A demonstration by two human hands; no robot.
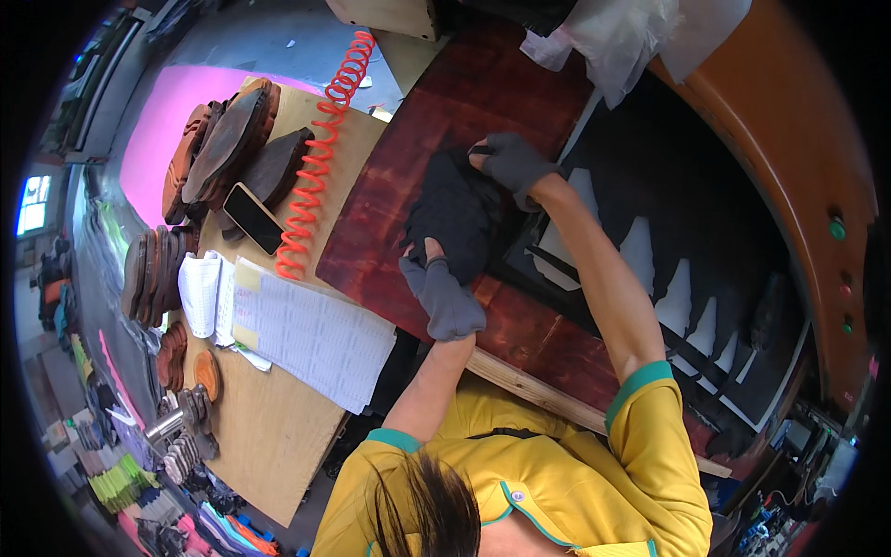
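Observation:
A dark pile of soft black material (450,209) lies on the worn red board in front of me. My left hand (444,292), in a grey fingerless glove, grips the pile's near edge, with its thumb along the top. At the pile's far right side, my right hand (515,167) wears a matching glove. Its bare fingertips are pinched on a small dark edge of the material. The folds hide how many pieces the pile holds. To the right, a black sheet (613,176) has several pale tapered gaps in it.
An orange machine arm (789,102) with coloured buttons curves along the right. Clear plastic (622,42) hangs at the top. On the wooden table to the left are metal-edged brown cutting dies (227,148), a phone (253,218), printed sheets (311,320) and a red coiled hose (320,148).

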